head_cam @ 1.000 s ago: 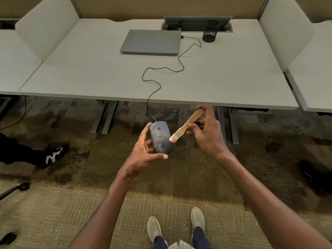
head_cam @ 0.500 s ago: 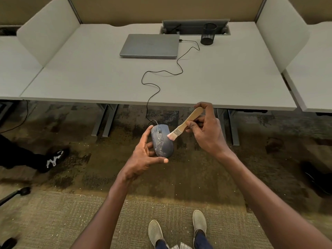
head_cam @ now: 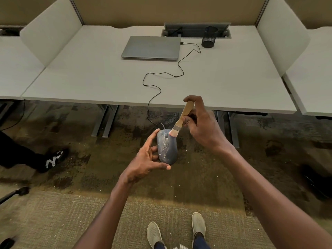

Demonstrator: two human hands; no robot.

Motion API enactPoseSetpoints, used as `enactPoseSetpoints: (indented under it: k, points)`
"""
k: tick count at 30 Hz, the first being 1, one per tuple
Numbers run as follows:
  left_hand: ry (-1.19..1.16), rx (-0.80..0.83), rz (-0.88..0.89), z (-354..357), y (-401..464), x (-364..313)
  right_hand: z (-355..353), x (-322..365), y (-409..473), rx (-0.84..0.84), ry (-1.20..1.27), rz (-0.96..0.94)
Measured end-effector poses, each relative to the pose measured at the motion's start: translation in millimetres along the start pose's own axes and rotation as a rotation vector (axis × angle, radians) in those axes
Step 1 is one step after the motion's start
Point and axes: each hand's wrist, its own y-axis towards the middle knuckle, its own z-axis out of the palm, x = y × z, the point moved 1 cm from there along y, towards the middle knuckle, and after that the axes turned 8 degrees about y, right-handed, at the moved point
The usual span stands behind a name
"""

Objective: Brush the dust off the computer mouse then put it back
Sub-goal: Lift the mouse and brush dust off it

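The wooden-handled flat brush [head_cam: 181, 119], gripped in the right hand [head_cam: 203, 126], has been raised from mid-body to the front of the dusty grey corded mouse [head_cam: 167, 147], clasped below the desk edge in the left hand [head_cam: 143, 164]; brushing is judged unfinished.

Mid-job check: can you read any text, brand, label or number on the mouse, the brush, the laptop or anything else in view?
No text can be read.
Mouse: pale dust streaks only, no legible brand.
Brush handle: bare wood, no print visible.
Laptop: lid closed, no logo discernible.
Pen cup: plain mesh, no label.
Black shoe at left: a white marking, too blurred to read as letters.
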Motion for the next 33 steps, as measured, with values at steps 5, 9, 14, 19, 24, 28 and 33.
enactPoseSetpoints:
  k: [5,9,14,19,24,28,33]
  points:
    - [0.014,0.015,-0.006,2.1,-2.3,0.6,-0.7,3.0,7.5,-0.032,-0.051,-0.032]
    - [0.025,0.018,-0.009,0.6,-1.7,-2.1,1.7,8.6,12.3,0.051,-0.028,-0.050]
    - [0.063,0.039,-0.020,0.4,-1.9,-3.8,9.1,12.0,18.6,0.059,-0.078,-0.048]
    - [0.057,0.044,-0.006,2.4,-3.1,-5.5,8.7,10.7,18.8,-0.050,-0.049,-0.053]
    - [0.057,0.050,-0.011,1.2,-2.1,-4.7,6.9,8.2,17.3,0.059,-0.084,-0.042]
    - [0.056,0.052,-0.006,2.0,-2.3,-3.1,5.6,3.3,17.0,0.028,-0.122,-0.007]
    - [0.049,0.043,0.006,1.9,-1.7,-4.4,2.1,2.9,13.6,-0.064,-0.068,-0.002]
